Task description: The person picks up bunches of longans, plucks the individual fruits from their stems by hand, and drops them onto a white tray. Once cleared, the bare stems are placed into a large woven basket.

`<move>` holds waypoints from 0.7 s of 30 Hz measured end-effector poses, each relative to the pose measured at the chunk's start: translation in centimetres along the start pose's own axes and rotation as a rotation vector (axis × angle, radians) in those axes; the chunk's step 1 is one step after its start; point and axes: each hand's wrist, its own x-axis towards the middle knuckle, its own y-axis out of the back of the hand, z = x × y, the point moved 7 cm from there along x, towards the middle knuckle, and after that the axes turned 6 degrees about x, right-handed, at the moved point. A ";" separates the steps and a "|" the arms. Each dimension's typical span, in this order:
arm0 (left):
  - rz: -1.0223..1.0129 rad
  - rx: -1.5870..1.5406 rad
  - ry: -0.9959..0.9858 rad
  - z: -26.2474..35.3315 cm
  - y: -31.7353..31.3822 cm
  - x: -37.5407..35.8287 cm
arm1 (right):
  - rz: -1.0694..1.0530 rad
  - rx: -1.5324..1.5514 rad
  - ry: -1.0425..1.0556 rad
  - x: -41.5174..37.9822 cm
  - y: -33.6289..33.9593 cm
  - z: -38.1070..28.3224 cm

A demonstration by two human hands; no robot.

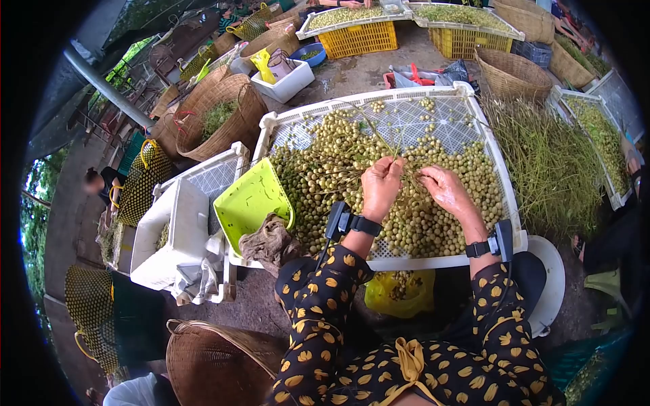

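A white mesh tray [406,116] in front of me is spread with small round greenish-yellow fruits [467,183]. Over its middle, my left hand [382,187] pinches a thin stemmed sprig of fruit [405,162], whose long stalk reaches up and left. My right hand [447,191] is just to the right, fingertips closed at the sprig's lower end; exactly what lies between them is partly hidden. Fruits still on their stems [338,152] are heaped left of my hands, with loose fruits below and to the right.
A lime-green plastic bin [254,203] and a brown crumpled cloth [272,245] rest at the tray's left edge. Cut stalks [542,162] are piled on the right. Wicker baskets [227,118] and a white foam box [288,81] stand beyond. A yellow bag [399,294] is below the tray.
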 end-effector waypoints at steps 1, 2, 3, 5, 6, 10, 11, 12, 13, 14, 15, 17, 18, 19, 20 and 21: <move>0.008 0.004 -0.009 0.0 0.1 0.0 | -0.002 0.023 -0.014 0.0 -0.1 0.3; 0.000 -0.010 0.003 -0.1 0.0 0.1 | -0.006 0.045 -0.028 0.1 -0.2 0.7; -0.007 -0.026 0.016 -0.2 0.0 0.1 | -0.007 0.056 -0.039 0.1 -0.1 0.9; -0.022 -0.013 0.032 -0.3 0.0 0.1 | -0.008 0.077 -0.063 0.2 -0.1 1.3; -0.031 0.015 0.033 -0.2 -0.2 0.0 | -0.021 -0.054 -0.090 0.1 0.1 0.7; -0.024 0.233 -0.049 0.2 -0.4 0.0 | -0.017 -0.389 -0.102 -0.2 0.8 -1.4; -0.016 0.125 -0.008 -0.2 -0.5 0.0 | -0.004 -0.426 -0.082 -0.3 0.8 -1.4; -0.008 0.018 0.034 -0.4 -0.5 0.0 | -0.010 -0.373 -0.029 -0.3 0.7 -1.4; 0.002 -0.089 0.074 -0.5 -0.5 -0.1 | -0.015 -0.319 0.025 -0.2 0.6 -1.1; -0.004 -0.097 0.070 -0.5 -0.5 -0.1 | -0.021 -0.266 0.080 -0.2 0.6 -1.0; -0.008 -0.104 0.066 -0.4 -0.4 -0.1 | -0.051 -0.226 0.038 -0.1 0.8 -0.2; 0.002 -0.130 0.064 -0.2 0.3 0.1 | -0.107 -0.146 -0.044 -0.1 1.1 1.4; 0.017 -0.149 0.065 0.0 1.0 0.5 | -0.063 -0.177 -0.059 -0.2 1.6 1.0; 0.031 -0.168 0.067 0.2 1.5 0.6 | -0.019 -0.207 -0.076 -0.5 2.3 0.5; 0.029 -0.158 0.052 0.6 1.7 0.6 | 0.026 -0.238 -0.092 -0.6 3.0 0.0; 0.028 -0.148 0.035 1.0 1.9 0.7 | -0.024 -0.218 -0.137 -0.3 3.1 -0.3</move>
